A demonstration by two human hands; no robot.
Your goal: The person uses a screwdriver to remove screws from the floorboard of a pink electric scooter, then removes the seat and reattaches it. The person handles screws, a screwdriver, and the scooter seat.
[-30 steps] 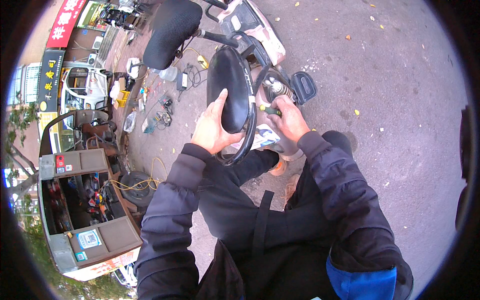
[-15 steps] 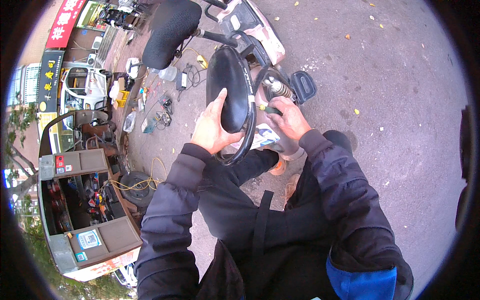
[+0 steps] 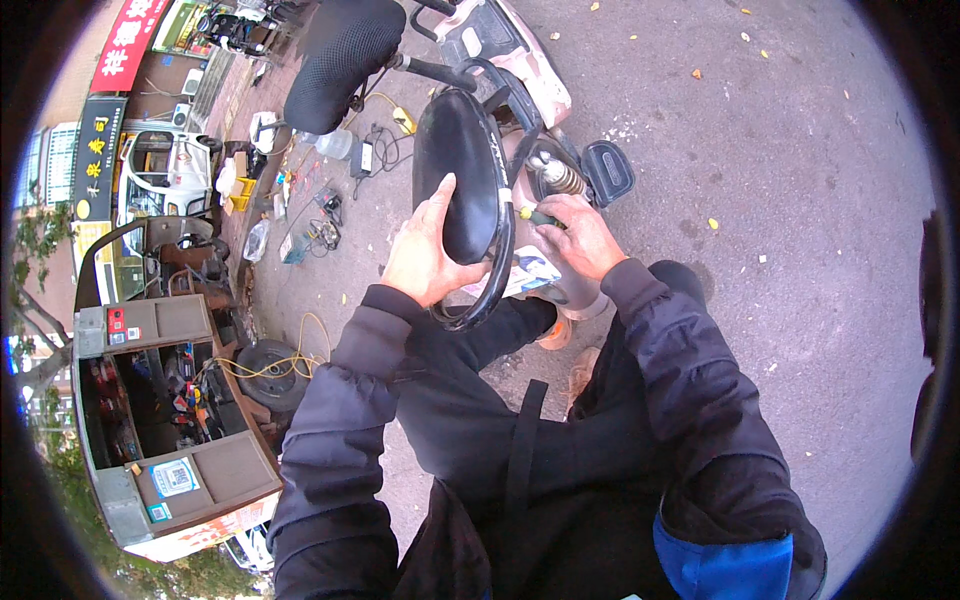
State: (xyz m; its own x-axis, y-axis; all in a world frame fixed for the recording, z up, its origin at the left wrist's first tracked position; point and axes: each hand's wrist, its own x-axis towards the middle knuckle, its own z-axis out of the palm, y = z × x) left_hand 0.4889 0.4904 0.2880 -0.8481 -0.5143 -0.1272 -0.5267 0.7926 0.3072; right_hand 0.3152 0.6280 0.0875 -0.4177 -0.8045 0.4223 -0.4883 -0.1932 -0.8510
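A black scooter seat (image 3: 455, 150), ringed by a curved black rail (image 3: 506, 250), tilts up in front of me. My left hand (image 3: 425, 255) grips its near edge, index finger along the seat and thumb against the rail. On the other side of the rail, my right hand (image 3: 585, 240) is closed around the green-and-yellow handle of what looks like a screwdriver (image 3: 540, 217). Its tip is not visible. Beyond that hand, a coil-spring shock absorber (image 3: 557, 176) shows in the pinkish scooter body (image 3: 575, 288).
A black footrest (image 3: 608, 172) juts out right of the shock absorber. A mesh-covered saddle (image 3: 345, 65) is ahead. Chargers and cables (image 3: 325, 235) lie on the pavement to the left, near a tyre (image 3: 272, 375) and an open tool cart (image 3: 165, 400).
Both hands keep almost the same places and grips. The cart and shopfronts on the left have shifted slightly in view.
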